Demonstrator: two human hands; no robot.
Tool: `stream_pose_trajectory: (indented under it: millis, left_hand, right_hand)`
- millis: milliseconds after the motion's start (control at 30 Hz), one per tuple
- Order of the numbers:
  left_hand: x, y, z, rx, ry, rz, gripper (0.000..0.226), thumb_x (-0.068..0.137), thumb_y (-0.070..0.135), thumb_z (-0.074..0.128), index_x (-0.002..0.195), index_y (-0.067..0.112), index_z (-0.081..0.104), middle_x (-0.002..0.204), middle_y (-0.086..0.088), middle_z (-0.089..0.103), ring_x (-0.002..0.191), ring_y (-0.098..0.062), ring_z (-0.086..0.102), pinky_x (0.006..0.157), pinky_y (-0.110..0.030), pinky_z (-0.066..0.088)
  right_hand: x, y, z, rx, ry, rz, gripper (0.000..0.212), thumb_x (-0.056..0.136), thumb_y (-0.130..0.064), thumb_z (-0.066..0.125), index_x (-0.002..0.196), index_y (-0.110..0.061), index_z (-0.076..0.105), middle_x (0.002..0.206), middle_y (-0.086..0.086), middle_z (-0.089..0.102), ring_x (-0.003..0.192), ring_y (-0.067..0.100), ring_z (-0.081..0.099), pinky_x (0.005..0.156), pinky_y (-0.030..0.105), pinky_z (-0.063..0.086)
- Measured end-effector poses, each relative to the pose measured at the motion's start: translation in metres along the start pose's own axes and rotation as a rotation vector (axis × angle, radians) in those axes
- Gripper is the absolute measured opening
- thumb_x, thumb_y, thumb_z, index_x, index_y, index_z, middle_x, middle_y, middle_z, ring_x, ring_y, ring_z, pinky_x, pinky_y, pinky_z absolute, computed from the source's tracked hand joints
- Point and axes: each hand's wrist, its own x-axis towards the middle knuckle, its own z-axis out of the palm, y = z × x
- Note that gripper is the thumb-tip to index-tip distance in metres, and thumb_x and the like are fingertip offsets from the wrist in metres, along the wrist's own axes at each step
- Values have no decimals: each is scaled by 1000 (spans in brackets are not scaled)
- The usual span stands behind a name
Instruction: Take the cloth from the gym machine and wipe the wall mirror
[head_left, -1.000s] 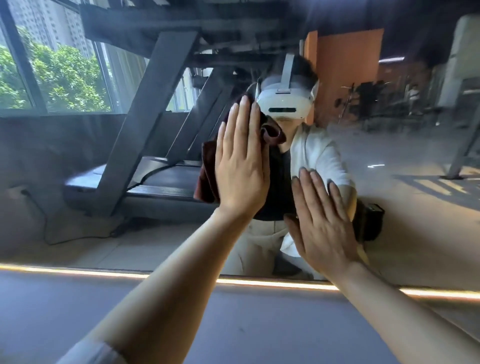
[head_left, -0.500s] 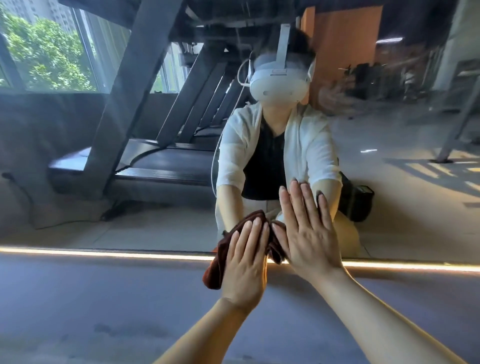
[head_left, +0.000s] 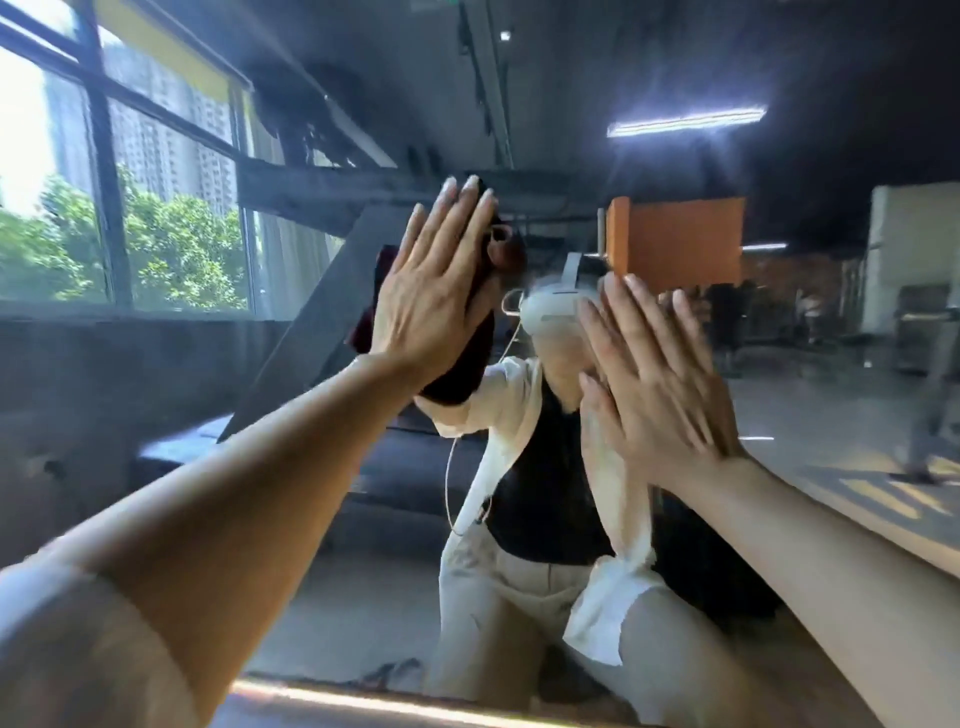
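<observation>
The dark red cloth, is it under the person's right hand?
No, the dark red cloth is pressed to the wall mirror by the flat left hand; the right hand is bare.

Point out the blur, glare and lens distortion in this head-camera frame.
Head view: motion blur smears the right hand; the left hand, pressing the dark red cloth to the wall mirror, is sharper. The reflected ceiling strip light flares in streaks, the window is overexposed, and the wide lens bows straight frames.

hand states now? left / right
Left hand: open, straight fingers pressing the dark maroon cloth flat on the wall mirror.
Right hand: open, flat against the mirror, holding nothing.
</observation>
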Motion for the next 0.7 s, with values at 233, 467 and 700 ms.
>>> stream_pose_trajectory:
  millis: [233, 467, 700]
  left_hand:
    - [-45, -66, -14, 55, 56, -155, 59, 102, 30, 39, 153, 1, 32, 161, -15, 28, 151, -26, 23, 124, -41, 18]
    - [-19, 45, 24, 47, 85, -55, 61, 96, 20, 49, 152, 2, 33, 161, -16, 27, 151, -27, 21, 124, -39, 14]
    - [-11, -38, -5, 45, 63, 100, 58, 106, 37, 36, 154, 4, 32, 162, -12, 26, 153, -21, 18, 123, -40, 20]
  right_hand:
    - [57, 2, 12, -91, 87, 125, 61, 106, -41, 32, 158, -10, 30, 164, 19, 23, 152, 33, 22, 124, 51, 12]
    - [57, -3, 12, -104, 79, 125, 67, 106, -48, 23, 156, -5, 32, 163, 22, 24, 152, 35, 22, 123, 55, 16]
    - [69, 30, -7, -134, 59, -38, 62, 103, -41, 31, 153, -7, 39, 160, 20, 32, 148, 35, 32, 122, 51, 21]
